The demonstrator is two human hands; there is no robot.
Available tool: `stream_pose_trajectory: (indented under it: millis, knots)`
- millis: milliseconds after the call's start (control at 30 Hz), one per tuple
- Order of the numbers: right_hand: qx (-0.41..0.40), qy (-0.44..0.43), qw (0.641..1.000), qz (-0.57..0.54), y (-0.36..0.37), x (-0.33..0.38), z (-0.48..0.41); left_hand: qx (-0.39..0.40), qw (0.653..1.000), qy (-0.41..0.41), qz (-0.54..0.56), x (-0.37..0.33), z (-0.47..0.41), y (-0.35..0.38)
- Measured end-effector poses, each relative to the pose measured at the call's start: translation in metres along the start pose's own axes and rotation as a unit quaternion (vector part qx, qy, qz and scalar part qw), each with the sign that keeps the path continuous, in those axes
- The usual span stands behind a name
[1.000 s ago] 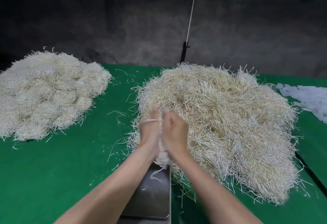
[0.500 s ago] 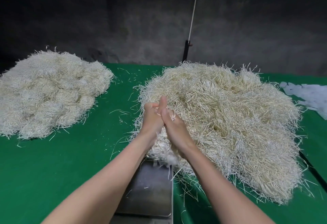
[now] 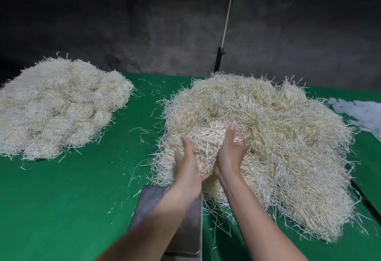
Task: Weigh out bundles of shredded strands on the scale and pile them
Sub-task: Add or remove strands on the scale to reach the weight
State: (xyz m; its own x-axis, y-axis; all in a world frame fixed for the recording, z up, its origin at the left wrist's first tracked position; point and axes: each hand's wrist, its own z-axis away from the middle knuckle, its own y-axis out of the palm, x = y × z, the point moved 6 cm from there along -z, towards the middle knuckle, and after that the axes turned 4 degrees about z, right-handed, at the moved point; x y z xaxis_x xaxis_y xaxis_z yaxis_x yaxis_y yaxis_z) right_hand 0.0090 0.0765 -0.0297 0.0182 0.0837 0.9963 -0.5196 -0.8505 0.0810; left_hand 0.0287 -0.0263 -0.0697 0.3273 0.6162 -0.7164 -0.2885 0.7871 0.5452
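Observation:
A bundle of pale shredded strands [image 3: 207, 143] is cupped between my two palms over the near edge of the big loose heap [image 3: 278, 137]. My left hand [image 3: 187, 164] presses its left side with fingers straight. My right hand [image 3: 231, 151] presses the right side, fingers up. The steel scale pan [image 3: 148, 203] lies just below my wrists with only a few stray strands on it, partly hidden by my left forearm. A second heap of bundled strands [image 3: 59, 106] sits at the left of the green table [image 3: 72, 209].
Loose strands litter the green cloth between the two heaps. White sheets [image 3: 358, 112] lie at the right edge. A dark post with a white cord [image 3: 218, 58] stands behind the table against a dark wall.
My hands have parted from a tight clasp and moved forward and up onto the big heap, and a larger bundle now sits between the palms.

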Motion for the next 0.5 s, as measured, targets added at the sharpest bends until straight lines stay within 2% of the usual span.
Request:
stream_pose_trajectory:
  millis: [67, 100, 167, 233, 300, 333, 367, 433, 500]
  knots:
    - [0.052, -0.027, 0.997, 0.055, 0.005, -0.005, 0.012, 0.051, 0.997, -0.011, 0.053, -0.026, -0.004, 0.012]
    - [0.07, -0.048, 0.993, 0.083, 0.006, -0.004, 0.014, 0.05, 0.998, 0.004, 0.031, -0.036, -0.005, 0.014]
    - [0.07, -0.095, 0.983, 0.14, 0.005, 0.004, 0.01, 0.007, 0.996, 0.06, -0.065, -0.046, -0.003, 0.013]
    - [0.084, -0.154, 0.972, 0.155, 0.009, 0.017, 0.017, -0.037, 0.986, 0.121, -0.106, -0.049, -0.006, 0.009]
    - [0.106, -0.263, 0.928, 0.242, 0.025, 0.027, 0.043, -0.05, 0.989, 0.126, -0.057, -0.056, -0.01, 0.004]
    - [0.119, -0.297, 0.907, 0.273, 0.03, 0.027, 0.051, -0.05, 0.99, 0.127, -0.046, -0.056, -0.011, 0.001]
    - [0.123, -0.311, 0.901, 0.275, 0.03, 0.03, 0.049, -0.041, 0.99, 0.123, -0.057, -0.053, -0.007, 0.002]
    - [0.122, -0.248, 0.932, 0.232, 0.022, 0.034, 0.022, -0.015, 0.987, 0.09, -0.133, -0.038, 0.0, 0.01]
    - [0.116, -0.195, 0.955, 0.191, 0.012, 0.03, 0.009, 0.002, 0.985, 0.071, -0.159, -0.033, 0.007, 0.015]
